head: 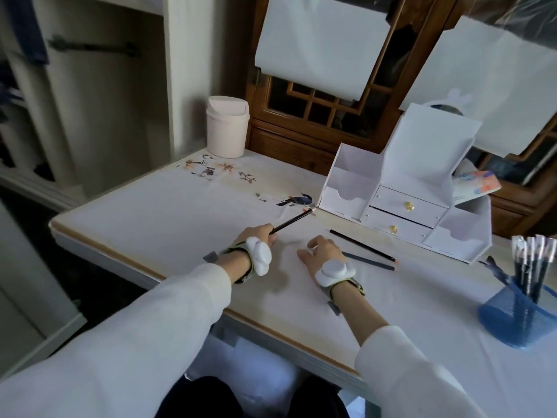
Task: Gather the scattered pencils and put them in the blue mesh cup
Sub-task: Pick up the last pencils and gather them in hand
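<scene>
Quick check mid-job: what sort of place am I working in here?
Likely a home study desk: a white desk organiser with drawers, a blue mesh cup of pencils, and a small swing-lid bin.

The lower end of the black pencil [294,220] vanishes inside the left hand [260,236], whose back lies under a strapped-on white device [259,256]. The right hand [321,251] covers the near end of the blue-grey pencil [369,262]; whether they touch, I cannot tell. The blue mesh cup [512,324] runs off the right edge, and the pencils standing in it [530,267] blur behind the mesh. A colourful booklet [474,184] is half hidden behind the white desk organizer [422,176].
</scene>
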